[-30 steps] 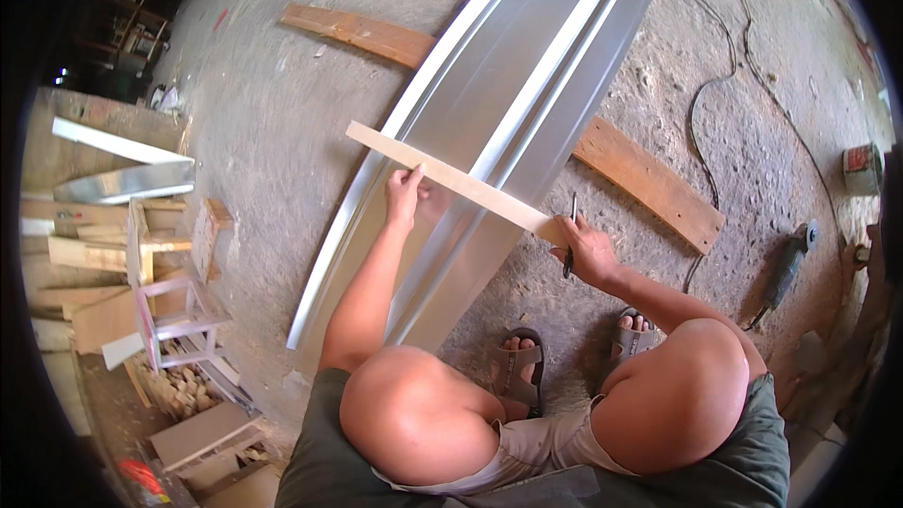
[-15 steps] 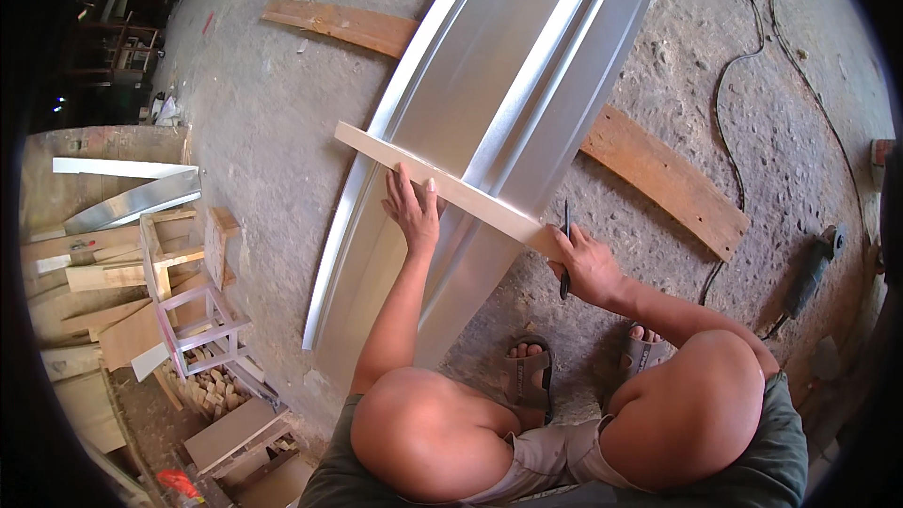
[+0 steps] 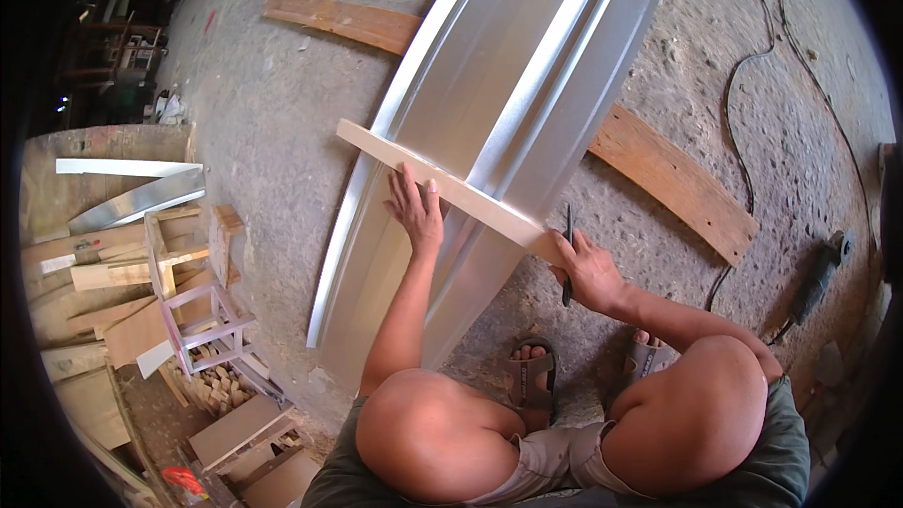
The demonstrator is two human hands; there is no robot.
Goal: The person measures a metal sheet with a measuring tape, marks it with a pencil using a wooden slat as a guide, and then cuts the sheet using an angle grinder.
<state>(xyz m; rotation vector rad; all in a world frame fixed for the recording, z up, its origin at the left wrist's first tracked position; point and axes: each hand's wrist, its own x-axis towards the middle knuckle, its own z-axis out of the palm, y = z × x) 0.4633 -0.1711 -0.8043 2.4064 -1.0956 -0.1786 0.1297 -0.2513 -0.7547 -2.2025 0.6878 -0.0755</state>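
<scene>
Head view: one long ribbed metal panel (image 3: 470, 85) lies over two plank ends, left (image 3: 343, 23) and right (image 3: 673, 183), one board or two I cannot tell. One pale wooden strip (image 3: 451, 189) lies across the panel; its placing looks done, while no mark shows on the metal. Two hands: the left hand's (image 3: 416, 214) grip is open, fingers against the strip; the right hand's (image 3: 593, 273) is closed round one slim dark tool (image 3: 566, 293) at the strip's right end

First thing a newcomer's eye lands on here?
The long shiny metal sheet, running from top centre toward lower left. A pale wooden strip lies across it, left grip near its middle, right grip at its right end with a dark slim tool. Then the grinder, far right.
</scene>
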